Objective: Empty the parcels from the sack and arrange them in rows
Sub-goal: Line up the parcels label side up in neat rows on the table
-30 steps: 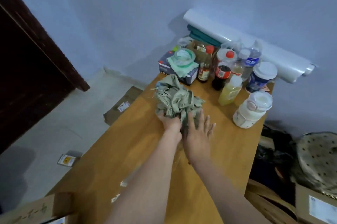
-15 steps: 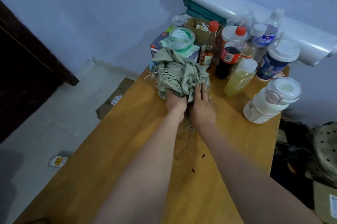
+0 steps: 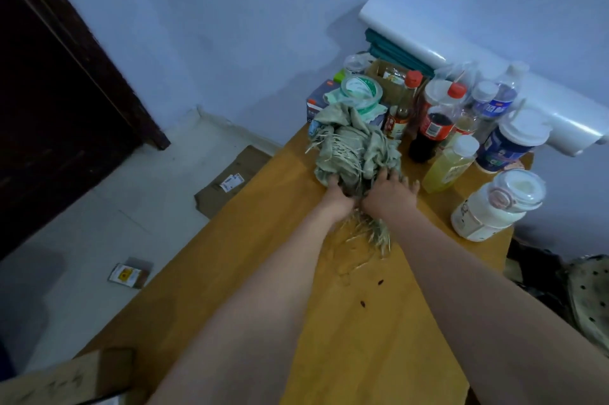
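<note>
At the far end of the wooden table (image 3: 230,272), just short of the clutter along the wall edge: crumpled green woven sack (image 3: 354,149), bunched into a heap, frayed strands sticking out on its left side and trailing toward the near edge between the wrists. Sack's far side touches the blue box (image 3: 316,99) with the tape roll (image 3: 361,91) on top.

Left hand (image 3: 339,195): at the sack's near-left base, fingers curled into the fabric, gripping it. Right hand (image 3: 390,192): at the near-right base, fingers spread and pressed against the fabric; whether any finger hooks a fold, cannot tell. Hands nearly touching each other.

No parcels visible on the table.

Right of the sack, toward the far right corner: brown sauce bottle with red cap (image 3: 400,111), dark cola bottle (image 3: 431,127), yellow liquid bottle (image 3: 449,164), blue-labelled tub with white lid (image 3: 507,144), white jar with clear lid (image 3: 494,206) nearest the right edge. White roll (image 3: 461,65) lies against the wall behind them.

Floor left of table: flattened cardboard (image 3: 230,180), small yellow-labelled packet (image 3: 127,272). Cardboard box corner (image 3: 66,378) at near left.
</note>
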Tool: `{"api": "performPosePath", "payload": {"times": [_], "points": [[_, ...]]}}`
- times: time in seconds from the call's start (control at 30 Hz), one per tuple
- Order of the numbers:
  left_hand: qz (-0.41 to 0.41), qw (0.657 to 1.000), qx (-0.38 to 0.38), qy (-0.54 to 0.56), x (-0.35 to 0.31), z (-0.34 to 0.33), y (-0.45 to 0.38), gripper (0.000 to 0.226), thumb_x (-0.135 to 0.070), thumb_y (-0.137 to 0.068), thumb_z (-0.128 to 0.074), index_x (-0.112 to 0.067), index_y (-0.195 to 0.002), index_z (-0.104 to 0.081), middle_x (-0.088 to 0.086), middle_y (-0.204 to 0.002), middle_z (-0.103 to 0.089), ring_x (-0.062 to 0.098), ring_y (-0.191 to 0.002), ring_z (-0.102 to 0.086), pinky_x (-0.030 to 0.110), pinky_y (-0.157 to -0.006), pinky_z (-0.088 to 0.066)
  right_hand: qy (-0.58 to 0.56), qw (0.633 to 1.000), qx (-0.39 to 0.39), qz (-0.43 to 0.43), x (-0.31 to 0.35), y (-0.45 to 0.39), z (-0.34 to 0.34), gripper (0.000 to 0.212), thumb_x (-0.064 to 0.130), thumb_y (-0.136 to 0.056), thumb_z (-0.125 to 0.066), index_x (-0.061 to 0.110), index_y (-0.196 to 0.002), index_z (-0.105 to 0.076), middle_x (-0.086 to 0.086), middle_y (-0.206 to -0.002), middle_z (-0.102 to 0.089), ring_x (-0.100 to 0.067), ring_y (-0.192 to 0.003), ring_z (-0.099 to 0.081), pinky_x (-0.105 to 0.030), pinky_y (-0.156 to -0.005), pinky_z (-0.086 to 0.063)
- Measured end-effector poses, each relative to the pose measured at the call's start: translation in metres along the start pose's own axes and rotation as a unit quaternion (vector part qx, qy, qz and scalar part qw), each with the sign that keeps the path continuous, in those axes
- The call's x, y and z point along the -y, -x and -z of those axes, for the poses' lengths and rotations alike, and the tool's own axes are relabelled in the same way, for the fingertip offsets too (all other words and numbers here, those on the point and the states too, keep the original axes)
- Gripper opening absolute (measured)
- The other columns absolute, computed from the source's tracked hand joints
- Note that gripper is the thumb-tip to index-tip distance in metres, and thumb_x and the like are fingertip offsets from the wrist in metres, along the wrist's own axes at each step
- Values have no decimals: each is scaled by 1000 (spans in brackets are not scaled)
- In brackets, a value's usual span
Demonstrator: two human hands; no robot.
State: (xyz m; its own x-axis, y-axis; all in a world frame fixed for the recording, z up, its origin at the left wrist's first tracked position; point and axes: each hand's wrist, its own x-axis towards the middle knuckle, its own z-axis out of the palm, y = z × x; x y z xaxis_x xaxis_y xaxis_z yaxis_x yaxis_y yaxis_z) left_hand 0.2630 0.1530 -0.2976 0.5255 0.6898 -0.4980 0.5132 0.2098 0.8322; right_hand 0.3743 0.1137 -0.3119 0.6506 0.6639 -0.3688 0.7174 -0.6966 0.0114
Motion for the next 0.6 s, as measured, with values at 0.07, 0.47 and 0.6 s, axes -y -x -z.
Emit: {"api": "performPosePath", "payload": {"times": [0.07, 0.47, 0.6], "points": [[-2, 999, -15, -35, -5, 16, 30, 69, -18, -96, -58, -20, -154, -21, 6, -150, -42, 26, -133, -44, 31, -106, -38, -32, 999, -6, -29, 7, 21, 17, 86, 39, -95, -45, 6, -155, 8, -19, -163, -2, -37, -150, -5, -54, -120, 1], [44, 973, -222, -49, 37, 135, 261, 28, -12, -95, -49, -9, -119, -64, 14, -117, -67, 29, -110, -62, 30, -88, -47, -116, 981, 3, 156, 151, 273, 26, 79, 34, -100, -44, 15, -156, 9, -11, -164, 9, -39, -149, -2, -64, -116, 3], [74, 942, -318, -71, 67, 192, 348, 29, -16, -95, -49, -12, -117, -67, 12, -127, -64, 30, -121, -56, 29, -95, -42, -113, 954, 40, 275, 213, 355, 25, 71, 24, -96, -49, 13, -156, -13, -9, -164, -6, -32, -149, -16, -59, -118, -8]]}}
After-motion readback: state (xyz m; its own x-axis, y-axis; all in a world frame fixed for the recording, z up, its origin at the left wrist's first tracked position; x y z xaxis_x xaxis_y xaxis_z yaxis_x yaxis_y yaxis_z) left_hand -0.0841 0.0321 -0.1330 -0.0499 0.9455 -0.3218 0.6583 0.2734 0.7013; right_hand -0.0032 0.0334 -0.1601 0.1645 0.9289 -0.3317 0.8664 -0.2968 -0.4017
